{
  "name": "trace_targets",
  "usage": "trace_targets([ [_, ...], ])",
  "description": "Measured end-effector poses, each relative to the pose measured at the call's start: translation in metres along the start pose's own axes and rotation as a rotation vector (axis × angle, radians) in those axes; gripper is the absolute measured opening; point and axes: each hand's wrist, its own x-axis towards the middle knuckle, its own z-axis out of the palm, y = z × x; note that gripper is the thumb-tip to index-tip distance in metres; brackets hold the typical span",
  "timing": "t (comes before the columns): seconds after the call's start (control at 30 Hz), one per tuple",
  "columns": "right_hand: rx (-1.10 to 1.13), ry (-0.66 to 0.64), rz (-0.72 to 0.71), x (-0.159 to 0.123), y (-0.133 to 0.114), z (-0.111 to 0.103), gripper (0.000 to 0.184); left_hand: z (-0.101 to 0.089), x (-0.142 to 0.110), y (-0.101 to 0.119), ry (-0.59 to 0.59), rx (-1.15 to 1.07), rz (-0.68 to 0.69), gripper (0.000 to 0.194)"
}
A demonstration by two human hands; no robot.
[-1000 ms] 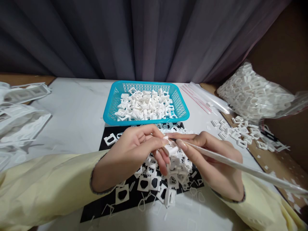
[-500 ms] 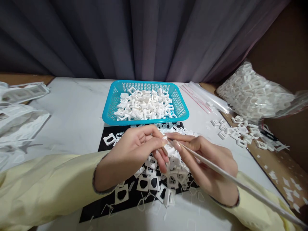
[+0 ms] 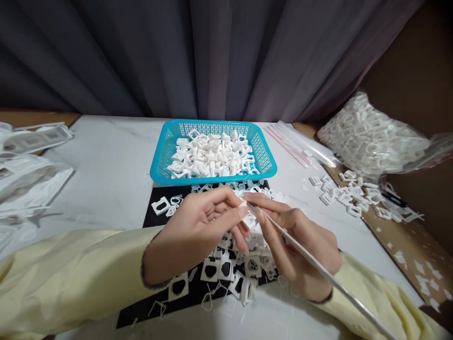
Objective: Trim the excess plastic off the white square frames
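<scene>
My left hand point(image 3: 198, 231) is closed in a pinch on a small white plastic piece point(image 3: 243, 205), mostly hidden by the thumb and fingers. Opposite it, my right hand point(image 3: 300, 245) grips a long, thin whitish stick point(image 3: 325, 273) close to its far end, which meets the small piece. The stick slants down past the right wrist toward the lower edge. Under both hands lies a heap of white plastic frames point(image 3: 223, 270) with cut-out holes, spread over a black mat point(image 3: 141, 307) among thin ring-shaped scraps.
A blue basket point(image 3: 157, 160) with many white pieces stands behind the hands. On the right are a clear bag of white parts point(image 3: 371, 134), loose frames point(image 3: 350, 193) and flat zip bags point(image 3: 300, 141). More bagged white parts point(image 3: 35, 179) lie at left. A grey curtain point(image 3: 219, 56) hangs behind.
The stick has swung from nearly level to a steeper slant, its near end moving down and left. My right hand has turned and shifted slightly left; my left hand keeps its pinch.
</scene>
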Motion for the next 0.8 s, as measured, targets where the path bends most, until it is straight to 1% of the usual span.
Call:
trace_targets([
  [0.1,-0.011,0.026,0.021,-0.002,-0.001,0.002,0.016,0.001,-0.001,0.001,0.005,0.066,-0.011,0.016],
  [0.2,0.019,0.038,0.059,-0.002,-0.004,0.001,0.014,0.001,-0.001,0.000,-0.003,0.075,0.010,0.014],
  [0.27,0.056,0.067,0.076,-0.001,-0.007,0.000,0.014,-0.001,0.000,-0.002,-0.020,0.031,0.072,0.011],
  [0.37,0.115,0.121,0.088,0.001,-0.011,-0.002,0.015,-0.003,0.003,-0.006,-0.057,-0.098,0.195,0.007],
  [0.43,0.146,0.131,0.109,0.002,-0.012,-0.003,0.014,-0.005,0.005,-0.007,-0.096,-0.179,0.240,0.006],
  [0.5,0.163,0.137,0.127,0.002,-0.013,-0.003,0.014,-0.005,0.007,-0.008,-0.133,-0.235,0.248,0.007],
  [0.63,0.189,0.140,0.124,0.002,-0.012,-0.004,0.016,-0.005,0.010,-0.009,-0.166,-0.313,0.236,0.008],
  [0.8,0.199,0.096,0.107,0.003,-0.012,-0.008,0.014,-0.007,0.012,-0.013,-0.193,-0.354,0.246,0.007],
])
